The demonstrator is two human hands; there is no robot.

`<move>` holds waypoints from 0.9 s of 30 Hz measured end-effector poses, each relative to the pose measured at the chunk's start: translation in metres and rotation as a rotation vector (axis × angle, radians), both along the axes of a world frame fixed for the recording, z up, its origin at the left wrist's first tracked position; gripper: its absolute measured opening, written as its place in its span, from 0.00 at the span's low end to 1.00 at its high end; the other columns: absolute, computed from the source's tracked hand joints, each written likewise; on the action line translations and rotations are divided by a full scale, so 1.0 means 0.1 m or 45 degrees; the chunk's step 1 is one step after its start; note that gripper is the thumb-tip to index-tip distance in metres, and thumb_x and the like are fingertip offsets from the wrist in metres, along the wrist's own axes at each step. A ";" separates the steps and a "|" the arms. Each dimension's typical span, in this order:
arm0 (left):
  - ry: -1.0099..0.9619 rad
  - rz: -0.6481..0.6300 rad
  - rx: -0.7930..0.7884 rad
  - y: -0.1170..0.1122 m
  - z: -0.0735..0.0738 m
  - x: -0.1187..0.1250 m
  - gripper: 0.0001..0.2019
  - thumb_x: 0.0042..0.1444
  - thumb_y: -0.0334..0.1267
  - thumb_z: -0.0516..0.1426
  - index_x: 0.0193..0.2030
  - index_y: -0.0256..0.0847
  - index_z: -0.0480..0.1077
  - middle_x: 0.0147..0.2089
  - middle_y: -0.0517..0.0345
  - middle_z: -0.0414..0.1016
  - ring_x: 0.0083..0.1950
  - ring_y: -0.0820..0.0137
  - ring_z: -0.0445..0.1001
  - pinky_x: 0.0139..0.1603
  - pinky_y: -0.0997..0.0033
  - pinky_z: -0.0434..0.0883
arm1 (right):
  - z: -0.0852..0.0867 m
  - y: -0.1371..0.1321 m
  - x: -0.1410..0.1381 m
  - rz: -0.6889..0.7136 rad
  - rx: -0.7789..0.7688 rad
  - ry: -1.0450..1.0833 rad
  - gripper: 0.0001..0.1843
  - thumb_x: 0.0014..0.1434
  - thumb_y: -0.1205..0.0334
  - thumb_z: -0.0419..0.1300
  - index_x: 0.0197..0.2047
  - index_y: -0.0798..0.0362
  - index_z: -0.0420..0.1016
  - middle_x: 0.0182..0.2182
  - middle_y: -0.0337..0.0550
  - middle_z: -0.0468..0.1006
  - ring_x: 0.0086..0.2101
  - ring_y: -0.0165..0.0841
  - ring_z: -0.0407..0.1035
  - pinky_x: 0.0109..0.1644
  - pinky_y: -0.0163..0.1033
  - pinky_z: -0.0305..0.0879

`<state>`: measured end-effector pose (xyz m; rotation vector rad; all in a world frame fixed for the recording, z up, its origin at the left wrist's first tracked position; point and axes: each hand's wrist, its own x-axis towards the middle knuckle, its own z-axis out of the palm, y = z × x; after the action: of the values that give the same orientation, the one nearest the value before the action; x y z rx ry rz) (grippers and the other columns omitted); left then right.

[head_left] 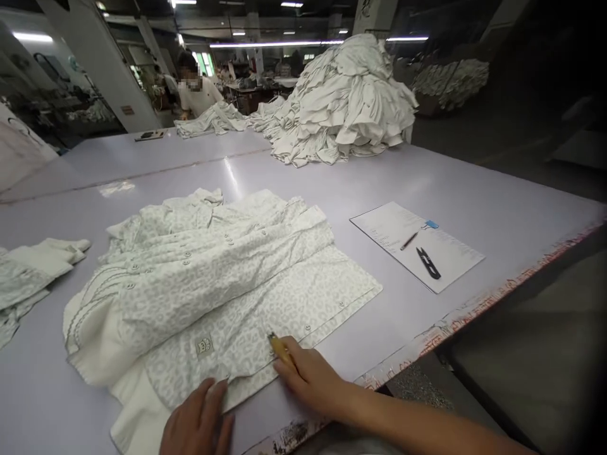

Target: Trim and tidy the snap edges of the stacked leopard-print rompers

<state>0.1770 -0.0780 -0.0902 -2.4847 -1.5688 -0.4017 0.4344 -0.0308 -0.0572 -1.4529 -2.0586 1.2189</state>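
Right hand [308,376]: narrow grip, I'm holding a yellow-handled tool [281,349] against the shirt.
Left hand [199,420]: open, my fingers resting on its near edge.
Shirt: a white leopard-print shirt [213,297] lies buttoned, near me on the table [450,180].

Matt knit cloth shirt [213,297] lies on a glossy, smooth tabletop [497,189].

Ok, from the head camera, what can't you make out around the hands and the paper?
Head view:
Yellow-handled tool: mostly hidden by the fingers of the right hand; exact kind unclear.
Left hand: wrist cut off by the bottom edge.
Paper sheet: printing too small to read.
Garment label: markings too small and blurred.
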 end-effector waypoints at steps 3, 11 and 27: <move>-0.016 -0.061 0.117 0.08 0.01 0.17 0.13 0.59 0.41 0.48 0.46 0.38 0.66 0.48 0.48 0.69 0.45 0.64 0.69 0.42 0.65 0.69 | 0.01 -0.15 0.18 0.150 -0.091 -0.004 0.17 0.62 0.51 0.42 0.45 0.53 0.61 0.27 0.38 0.71 0.27 0.32 0.65 0.29 0.33 0.53; -0.441 0.001 -0.254 0.09 -0.01 0.28 0.09 0.61 0.38 0.47 0.46 0.42 0.64 0.42 0.59 0.72 0.43 0.73 0.70 0.44 0.76 0.67 | 0.05 -0.27 0.08 0.426 0.029 -0.186 0.15 0.61 0.53 0.43 0.38 0.52 0.65 0.28 0.39 0.73 0.26 0.30 0.64 0.28 0.34 0.50; -0.491 -0.177 -0.072 -0.20 -0.25 0.30 0.11 0.58 0.33 0.51 0.48 0.41 0.64 0.41 0.58 0.73 0.44 0.72 0.71 0.47 0.76 0.68 | 0.09 -0.05 -0.25 0.507 -0.259 -0.334 0.27 0.61 0.49 0.38 0.38 0.55 0.73 0.32 0.48 0.77 0.31 0.38 0.70 0.28 0.36 0.56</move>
<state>0.2069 -0.0982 -0.1155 -2.6893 -1.5516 -0.9177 0.4092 -0.0358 -0.0485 -1.3916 -2.5581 1.4921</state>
